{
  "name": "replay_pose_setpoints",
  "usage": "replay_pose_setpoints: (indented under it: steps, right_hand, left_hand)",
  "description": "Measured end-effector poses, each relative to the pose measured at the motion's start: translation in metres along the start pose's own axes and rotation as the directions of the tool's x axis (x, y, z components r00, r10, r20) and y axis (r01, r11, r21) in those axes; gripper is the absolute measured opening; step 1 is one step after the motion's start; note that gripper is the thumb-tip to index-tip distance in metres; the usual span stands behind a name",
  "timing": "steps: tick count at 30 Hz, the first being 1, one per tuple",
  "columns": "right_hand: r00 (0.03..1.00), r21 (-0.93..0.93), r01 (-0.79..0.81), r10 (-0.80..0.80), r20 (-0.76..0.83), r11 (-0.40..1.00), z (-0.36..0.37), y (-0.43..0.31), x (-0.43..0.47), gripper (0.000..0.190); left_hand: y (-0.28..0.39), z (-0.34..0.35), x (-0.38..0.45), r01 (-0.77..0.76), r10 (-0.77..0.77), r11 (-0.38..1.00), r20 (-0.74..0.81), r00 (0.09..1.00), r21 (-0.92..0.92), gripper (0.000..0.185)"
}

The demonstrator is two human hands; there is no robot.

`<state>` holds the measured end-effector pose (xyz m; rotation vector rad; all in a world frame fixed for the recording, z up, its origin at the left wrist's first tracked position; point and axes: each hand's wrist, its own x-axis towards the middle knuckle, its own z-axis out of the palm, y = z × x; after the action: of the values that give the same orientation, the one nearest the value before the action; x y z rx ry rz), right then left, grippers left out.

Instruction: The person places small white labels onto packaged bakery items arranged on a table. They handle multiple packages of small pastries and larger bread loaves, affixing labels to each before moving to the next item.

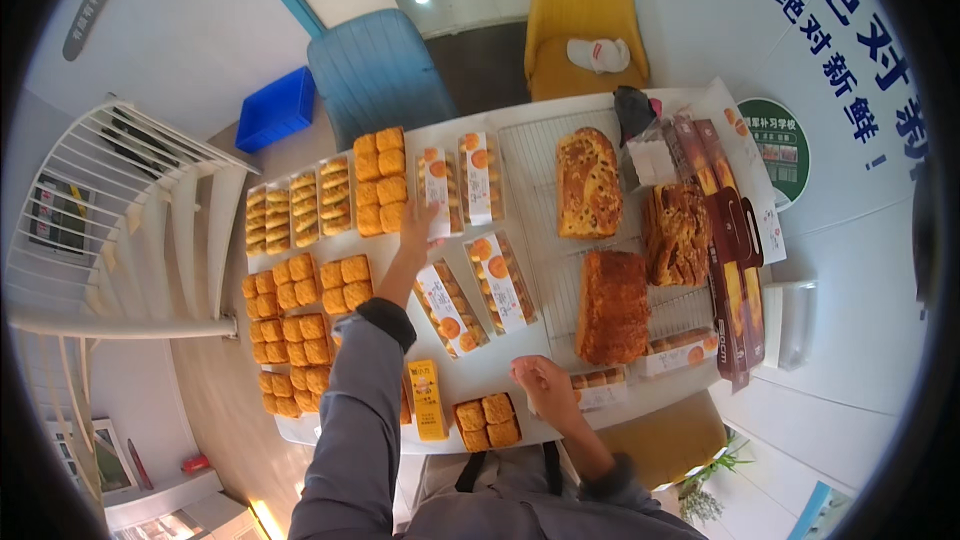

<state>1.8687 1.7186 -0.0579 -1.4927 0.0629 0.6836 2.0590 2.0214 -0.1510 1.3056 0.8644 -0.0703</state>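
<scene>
My left hand (420, 229) reaches over the white table (300, 277) and touches the near left edge of a clear pastry box with a white paper band (436, 187); whether its fingers grip the box is hard to tell. A similar banded box (477, 172) lies to its right, and two more, one a tilted box (452, 307) and one beside it (501, 281), lie nearer me. Above the near part of the table is my right hand (541, 384), fingers curled, with nothing visible in it. Near it are a tray of four topped buns (487, 422) and a yellow carton (428, 400).
Boxed buns (306, 340) and twisted pastries (304, 208) fill the table's left side. Large loaves (589, 184) rest on wire racks (525, 131) at the right, beside brown printed packaging (739, 277). A blue chair (379, 67) and a yellow chair (585, 7) stand beyond.
</scene>
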Motion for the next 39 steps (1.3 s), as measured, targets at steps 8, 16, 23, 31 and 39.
replay_pose_setpoints:
  steps: [8,16,23,31,39]
  right_hand:
    - [0.999,-0.021,-0.016,0.015,-0.033,1.000,0.003,0.004,-0.008,0.025]
    - [0.871,-0.597,0.305,-0.472,-0.141,0.742,-0.001,0.028,0.042,0.029]
    - [0.905,-0.764,0.142,-0.395,-0.158,0.630,0.005,0.032,0.106,0.057]
    - [0.947,-0.810,0.011,-0.266,-0.180,0.586,0.013,0.046,0.098,0.066]
    - [0.885,-0.841,0.100,-0.434,-0.169,0.532,0.012,0.040,0.054,0.058]
  left_hand:
    - [-0.002,0.002,0.026,0.000,-0.023,0.975,0.104,0.994,0.223,0.055]
    - [-0.015,-0.005,0.023,-0.145,0.285,0.471,0.005,0.958,0.870,0.064]
    - [-0.077,-0.009,-0.105,-0.163,0.483,0.569,-0.167,0.860,0.806,0.084]
    - [-0.093,0.001,-0.105,-0.367,0.544,0.588,-0.016,0.839,0.721,0.088]
    - [-0.082,0.006,-0.131,-0.412,0.560,0.638,-0.025,0.828,0.650,0.081]
